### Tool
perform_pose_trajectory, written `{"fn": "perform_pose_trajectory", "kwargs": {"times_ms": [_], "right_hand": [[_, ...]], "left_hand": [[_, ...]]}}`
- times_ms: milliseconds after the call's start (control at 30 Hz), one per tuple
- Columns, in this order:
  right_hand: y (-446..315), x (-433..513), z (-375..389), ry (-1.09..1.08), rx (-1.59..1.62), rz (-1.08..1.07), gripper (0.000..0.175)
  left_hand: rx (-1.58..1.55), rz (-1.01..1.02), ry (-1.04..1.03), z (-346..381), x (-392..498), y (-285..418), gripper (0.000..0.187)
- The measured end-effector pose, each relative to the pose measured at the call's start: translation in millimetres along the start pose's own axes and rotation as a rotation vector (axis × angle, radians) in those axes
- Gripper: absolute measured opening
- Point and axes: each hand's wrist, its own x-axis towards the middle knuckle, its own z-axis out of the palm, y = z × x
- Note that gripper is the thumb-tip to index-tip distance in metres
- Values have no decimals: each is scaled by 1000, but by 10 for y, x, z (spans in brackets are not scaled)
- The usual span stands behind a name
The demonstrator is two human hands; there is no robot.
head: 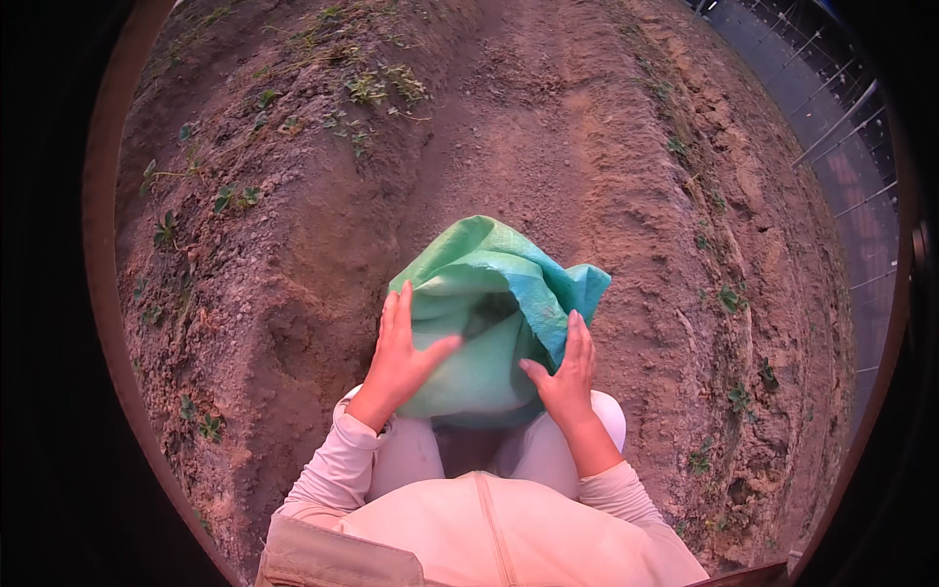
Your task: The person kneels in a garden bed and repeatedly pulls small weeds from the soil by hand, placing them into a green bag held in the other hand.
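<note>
A green woven plastic sack (469, 374) stands in front of my bent knees. Its mouth faces up towards me, and the rim is creased and partly folded over, bluer on the right. My left hand (403, 352) holds the sack's left side, fingers along the outer edge and thumb spread across the opening. On the opposite side my right hand (568, 370) has its fingers at the blue fold and its thumb near the inner side. Something dark shows inside the mouth, too shadowed and blurred to name.
I am low in a bare soil furrow (513, 147). A raised soil bed (293, 183) with small leafy plants (235, 198) runs along the left. Another bed (733, 330) with sparse plants lies right. Beyond it are dark ground sheeting (814, 132) and thin metal poles (836, 125).
</note>
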Motion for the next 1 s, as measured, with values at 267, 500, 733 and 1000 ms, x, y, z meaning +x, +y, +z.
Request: {"fn": "perform_pose_trajectory", "kwargs": {"times_ms": [267,500,733,1000], "right_hand": [[209,720,313,67,-201,146,98],[689,1197,508,188,-207,326,104],[1210,1585,908,12,126,388,57],[997,1903,896,-387,1402,936,20]], "left_hand": [[424,-129,127,441,168,-141,101],[459,-170,123,656,242,-345,102],[512,-251,14,662,580,-411,79],[349,-273,-50,631,897,-607,35]]}}
